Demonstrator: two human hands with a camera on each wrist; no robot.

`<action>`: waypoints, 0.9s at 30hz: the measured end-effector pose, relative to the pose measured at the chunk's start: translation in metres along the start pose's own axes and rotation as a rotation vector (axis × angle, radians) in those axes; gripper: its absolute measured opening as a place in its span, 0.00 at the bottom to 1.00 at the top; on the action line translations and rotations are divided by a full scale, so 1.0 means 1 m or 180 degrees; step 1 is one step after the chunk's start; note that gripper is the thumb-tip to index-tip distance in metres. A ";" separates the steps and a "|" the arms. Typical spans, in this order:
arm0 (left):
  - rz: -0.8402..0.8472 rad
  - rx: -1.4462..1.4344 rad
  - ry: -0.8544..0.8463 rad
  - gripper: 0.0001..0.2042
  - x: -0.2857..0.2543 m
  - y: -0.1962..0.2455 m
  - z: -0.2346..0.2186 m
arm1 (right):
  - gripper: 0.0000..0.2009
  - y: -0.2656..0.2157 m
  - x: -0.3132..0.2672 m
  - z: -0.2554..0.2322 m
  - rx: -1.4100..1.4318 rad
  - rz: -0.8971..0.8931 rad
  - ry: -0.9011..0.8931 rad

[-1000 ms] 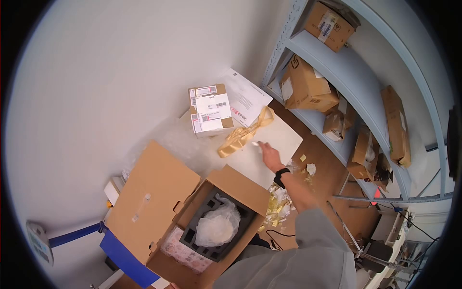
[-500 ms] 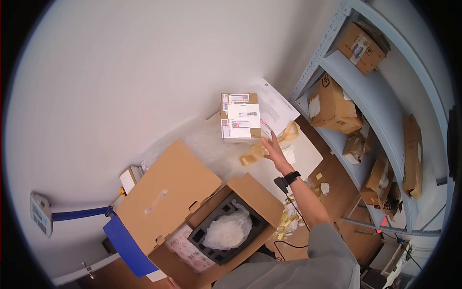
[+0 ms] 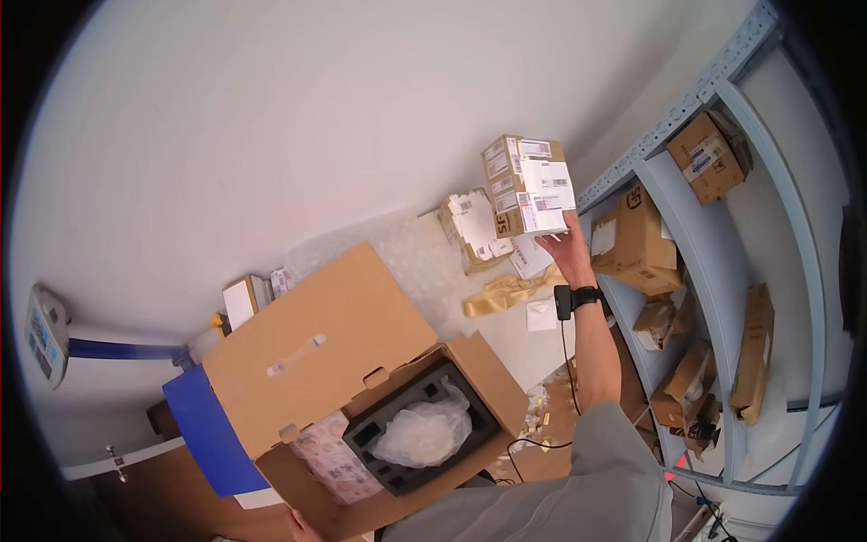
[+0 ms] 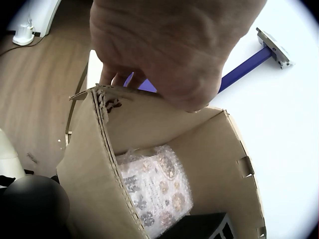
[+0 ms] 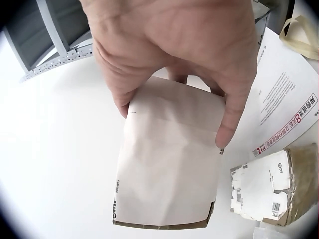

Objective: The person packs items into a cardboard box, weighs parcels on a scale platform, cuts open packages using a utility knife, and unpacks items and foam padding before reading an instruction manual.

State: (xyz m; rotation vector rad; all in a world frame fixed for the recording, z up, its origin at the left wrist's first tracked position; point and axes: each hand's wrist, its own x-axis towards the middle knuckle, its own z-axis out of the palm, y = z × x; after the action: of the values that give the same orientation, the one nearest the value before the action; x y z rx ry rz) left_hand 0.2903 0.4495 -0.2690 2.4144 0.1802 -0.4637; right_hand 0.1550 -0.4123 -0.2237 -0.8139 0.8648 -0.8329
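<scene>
Right hand (image 3: pixel 567 248) has lifted the labelled box (image 3: pixel 528 185).

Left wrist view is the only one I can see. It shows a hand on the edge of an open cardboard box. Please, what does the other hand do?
Observer: The right hand grips a small labelled box and holds it up in the air, above the table.
Operator: Is there another small box near it?
Observer: Yes, a second labelled box lies on the table just below the raised one.
Operator: What is deeper inside my big box?
Observer: The head view shows a black foam insert with a clear plastic bag resting in it.
</scene>
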 end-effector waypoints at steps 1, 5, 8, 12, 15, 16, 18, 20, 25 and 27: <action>-0.0032 -0.0079 0.0040 0.31 0.003 -0.004 0.003 | 0.31 0.004 0.003 0.000 -0.0078 0.0082 -0.0066; -0.0170 -0.0059 0.0347 0.26 -0.011 0.011 0.002 | 0.29 0.046 0.010 0.006 -0.0319 0.0428 -0.0198; -0.0202 0.0155 0.0207 0.28 -0.018 0.032 -0.005 | 0.33 0.069 0.025 -0.006 -0.0410 0.0546 -0.0231; -0.0175 0.0231 0.0392 0.27 -0.021 0.057 0.003 | 0.40 0.064 0.027 0.008 -0.0528 0.0509 -0.0204; -0.0311 0.0048 0.0378 0.27 -0.024 0.068 0.003 | 0.41 0.066 0.035 0.007 -0.0547 0.0657 -0.0252; -0.0282 0.0046 0.0356 0.27 -0.024 0.071 0.003 | 0.42 0.066 0.033 0.008 -0.0619 0.0712 -0.0289; -0.0280 0.0034 0.0335 0.28 -0.028 0.072 0.000 | 0.51 0.054 0.003 0.026 -0.1266 0.0697 0.0229; -0.0263 -0.0098 0.0277 0.28 -0.028 0.076 0.000 | 0.49 0.052 -0.014 0.008 -0.1499 0.0273 0.0409; -0.0288 -0.0569 0.0294 0.32 -0.048 0.050 -0.005 | 0.37 0.065 -0.115 -0.064 -0.2159 0.0341 -0.0229; -0.0535 -0.0675 0.0412 0.33 -0.065 0.017 0.006 | 0.35 0.079 -0.169 -0.097 -0.2276 0.0747 -0.0243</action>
State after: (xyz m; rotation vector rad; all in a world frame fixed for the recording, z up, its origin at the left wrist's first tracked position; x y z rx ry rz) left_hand 0.2324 0.4317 -0.2390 2.2301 0.4683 -0.3437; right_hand 0.0243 -0.2565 -0.2795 -1.3223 1.1828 -0.2672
